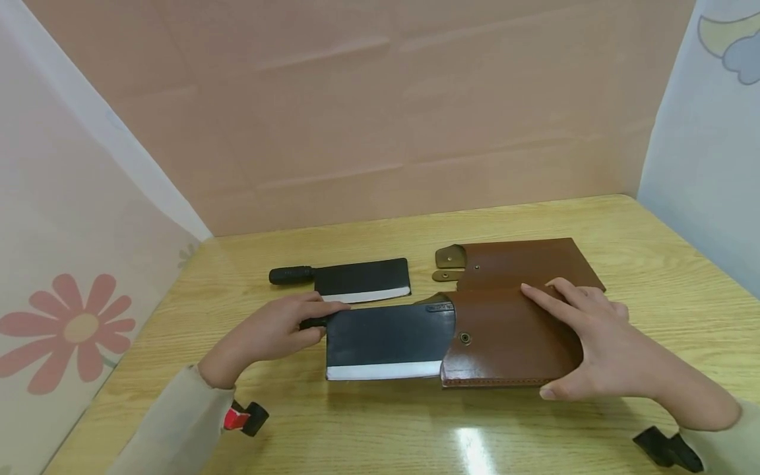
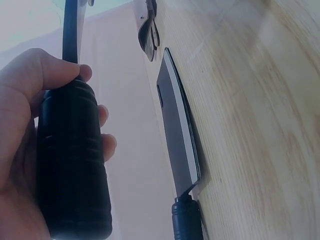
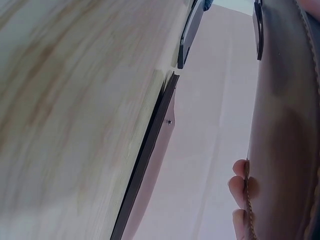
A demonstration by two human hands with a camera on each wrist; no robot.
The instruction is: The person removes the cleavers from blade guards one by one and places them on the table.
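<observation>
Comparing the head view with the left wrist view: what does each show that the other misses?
Only the head view shows the right hand resting on the nearer brown sheath, with the nearer cleaver's blade partly inside it. Only the left wrist view shows the fingers wrapped round the black handle. Both show the left hand and the second cleaver lying flat on the wooden table.
</observation>
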